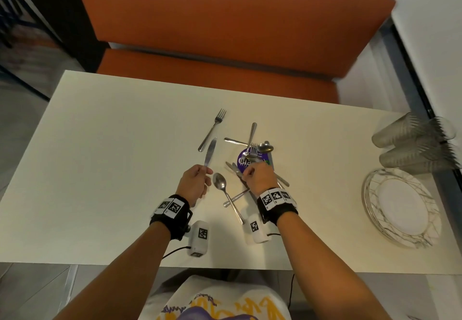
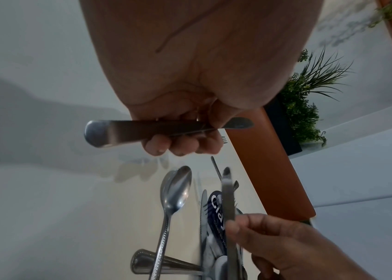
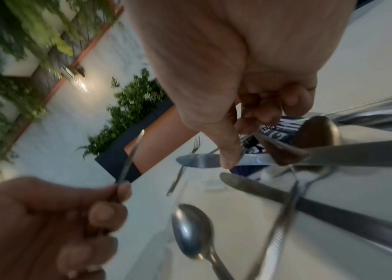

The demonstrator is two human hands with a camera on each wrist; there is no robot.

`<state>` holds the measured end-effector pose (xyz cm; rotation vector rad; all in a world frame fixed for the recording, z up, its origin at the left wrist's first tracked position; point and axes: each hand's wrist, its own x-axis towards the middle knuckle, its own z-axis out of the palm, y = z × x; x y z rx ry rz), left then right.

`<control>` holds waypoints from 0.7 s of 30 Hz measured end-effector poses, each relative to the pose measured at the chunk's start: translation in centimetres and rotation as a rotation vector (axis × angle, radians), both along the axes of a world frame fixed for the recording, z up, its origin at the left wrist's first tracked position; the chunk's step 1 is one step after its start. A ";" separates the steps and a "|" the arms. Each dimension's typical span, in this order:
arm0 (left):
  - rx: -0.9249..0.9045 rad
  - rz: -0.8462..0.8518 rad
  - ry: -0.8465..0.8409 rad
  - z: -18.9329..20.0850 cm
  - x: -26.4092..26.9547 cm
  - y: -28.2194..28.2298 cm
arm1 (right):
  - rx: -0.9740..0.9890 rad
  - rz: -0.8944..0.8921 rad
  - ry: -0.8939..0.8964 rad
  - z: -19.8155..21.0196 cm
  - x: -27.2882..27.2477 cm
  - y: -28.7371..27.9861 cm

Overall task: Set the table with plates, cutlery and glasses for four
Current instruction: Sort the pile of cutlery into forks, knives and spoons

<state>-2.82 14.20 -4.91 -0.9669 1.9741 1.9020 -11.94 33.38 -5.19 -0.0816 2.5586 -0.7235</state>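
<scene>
My left hand (image 1: 201, 173) grips a table knife (image 1: 210, 153) by the handle, with the blade pointing away over the white table (image 1: 100, 157). In the left wrist view the fingers (image 2: 178, 145) curl round that knife (image 2: 142, 130). My right hand (image 1: 248, 173) is down on a pile of cutlery (image 1: 252, 148) and pinches a second knife (image 3: 197, 161) under the thumb. A lone fork (image 1: 213, 128) lies beyond the left hand. A spoon (image 1: 221, 183) lies between the two hands.
The pile lies on a round purple sticker (image 1: 243, 161). A stack of patterned plates (image 1: 400, 207) sits at the table's right edge, with several ribbed glasses (image 1: 412, 142) behind it. An orange bench (image 1: 212, 32) runs along the far side.
</scene>
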 end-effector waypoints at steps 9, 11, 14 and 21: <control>0.131 0.025 0.066 0.3 -1.6 1.0 | -0.372 -0.115 0.104 4.3 -1.7 1.6; 0.176 0.039 0.087 0.4 -2.1 1.6 | -0.471 -0.174 0.086 4.8 -2.0 1.7; 0.163 0.009 0.105 1.1 -2.6 2.6 | -0.568 -0.265 0.028 5.5 -1.8 0.9; 0.272 -0.050 0.130 2.5 -2.8 4.6 | -0.593 -0.305 -0.040 5.4 0.1 -1.4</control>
